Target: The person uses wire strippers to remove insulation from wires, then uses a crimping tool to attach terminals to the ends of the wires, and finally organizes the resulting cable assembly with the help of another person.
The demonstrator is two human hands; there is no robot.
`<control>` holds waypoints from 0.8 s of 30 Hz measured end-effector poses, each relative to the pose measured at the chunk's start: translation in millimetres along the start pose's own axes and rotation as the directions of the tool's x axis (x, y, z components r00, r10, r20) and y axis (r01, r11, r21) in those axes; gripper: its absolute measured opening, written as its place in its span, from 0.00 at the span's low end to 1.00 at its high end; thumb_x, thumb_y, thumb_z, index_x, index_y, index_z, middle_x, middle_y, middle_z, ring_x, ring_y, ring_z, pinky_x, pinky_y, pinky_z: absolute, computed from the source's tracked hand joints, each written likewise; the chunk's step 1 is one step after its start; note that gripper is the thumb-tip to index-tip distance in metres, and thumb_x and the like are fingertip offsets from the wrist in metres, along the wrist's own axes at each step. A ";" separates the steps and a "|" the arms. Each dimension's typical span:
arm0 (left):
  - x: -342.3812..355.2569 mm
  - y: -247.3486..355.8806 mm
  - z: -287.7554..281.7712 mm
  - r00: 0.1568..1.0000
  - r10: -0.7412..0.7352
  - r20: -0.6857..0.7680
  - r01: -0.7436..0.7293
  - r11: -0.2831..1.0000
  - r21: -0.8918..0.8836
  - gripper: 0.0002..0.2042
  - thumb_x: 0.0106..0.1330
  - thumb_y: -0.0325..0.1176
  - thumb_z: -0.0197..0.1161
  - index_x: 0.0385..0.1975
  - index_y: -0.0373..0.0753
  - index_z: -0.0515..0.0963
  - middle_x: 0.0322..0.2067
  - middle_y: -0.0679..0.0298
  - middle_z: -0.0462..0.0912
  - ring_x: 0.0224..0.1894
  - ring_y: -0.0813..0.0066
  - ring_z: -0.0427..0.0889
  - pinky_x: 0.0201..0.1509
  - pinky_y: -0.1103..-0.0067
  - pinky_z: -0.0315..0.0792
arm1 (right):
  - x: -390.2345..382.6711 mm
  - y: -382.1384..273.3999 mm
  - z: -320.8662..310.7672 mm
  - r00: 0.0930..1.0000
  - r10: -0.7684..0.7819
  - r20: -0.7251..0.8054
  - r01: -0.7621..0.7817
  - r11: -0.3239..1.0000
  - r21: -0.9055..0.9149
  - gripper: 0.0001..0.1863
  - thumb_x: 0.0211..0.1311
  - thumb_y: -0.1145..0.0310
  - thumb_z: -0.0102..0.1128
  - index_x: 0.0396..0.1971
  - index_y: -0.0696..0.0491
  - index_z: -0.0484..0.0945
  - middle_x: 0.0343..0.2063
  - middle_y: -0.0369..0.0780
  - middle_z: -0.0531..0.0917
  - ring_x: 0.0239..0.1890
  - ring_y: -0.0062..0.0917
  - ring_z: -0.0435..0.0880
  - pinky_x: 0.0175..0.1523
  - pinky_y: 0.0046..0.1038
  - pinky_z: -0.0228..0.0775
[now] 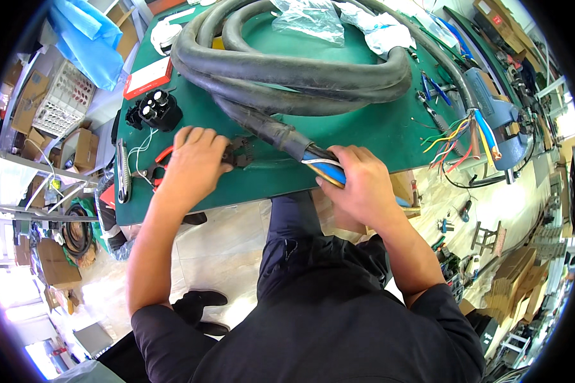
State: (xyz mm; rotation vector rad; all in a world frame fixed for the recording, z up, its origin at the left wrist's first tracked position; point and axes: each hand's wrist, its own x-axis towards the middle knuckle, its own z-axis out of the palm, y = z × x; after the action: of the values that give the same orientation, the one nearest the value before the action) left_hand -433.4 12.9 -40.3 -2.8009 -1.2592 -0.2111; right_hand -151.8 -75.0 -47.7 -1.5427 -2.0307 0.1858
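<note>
My right hand (pixel 363 186) is closed round the stripped end of a thick black cable (pixel 287 137). Blue, white and brownish wires (pixel 324 167) show between its fingers and the cut sheath. To the left, my left hand (pixel 197 159) curls over a wire stripper with a dark toothed head (pixel 239 153), which pokes out past the fingertips. Red handle parts (pixel 164 153) show on the other side of that hand; the palm hides the middle of the tool. The cable lies coiled in thick loops (pixel 300 73) across the table.
On the green table (pixel 236 185) are a black multi-pole connector (pixel 160 110), a red-and-white box (pixel 148 79), a utility knife (pixel 122 171), blue-handled pliers (pixel 437 89) and plastic bags (pixel 310 22). A blue vise (pixel 492 108) stands at right, beside a cable end with coloured wires (pixel 453 135).
</note>
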 end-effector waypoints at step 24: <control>60.3 39.7 -35.3 0.743 -0.525 -0.416 0.193 0.763 -0.617 0.35 0.68 0.48 0.60 0.68 0.35 0.57 0.69 0.49 0.54 0.70 0.55 0.55 0.71 0.63 0.51 | 39.8 101.9 -7.4 0.444 0.874 -0.198 -0.214 0.318 0.924 0.26 0.66 0.61 0.54 0.59 0.60 0.68 0.52 0.44 0.76 0.53 0.27 0.73 0.55 0.32 0.66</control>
State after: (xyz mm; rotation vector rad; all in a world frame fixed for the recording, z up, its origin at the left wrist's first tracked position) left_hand -367.7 27.1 3.6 -2.4369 -1.7655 -1.5368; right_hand -69.1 -7.3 -72.1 -1.3270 -0.4305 0.6302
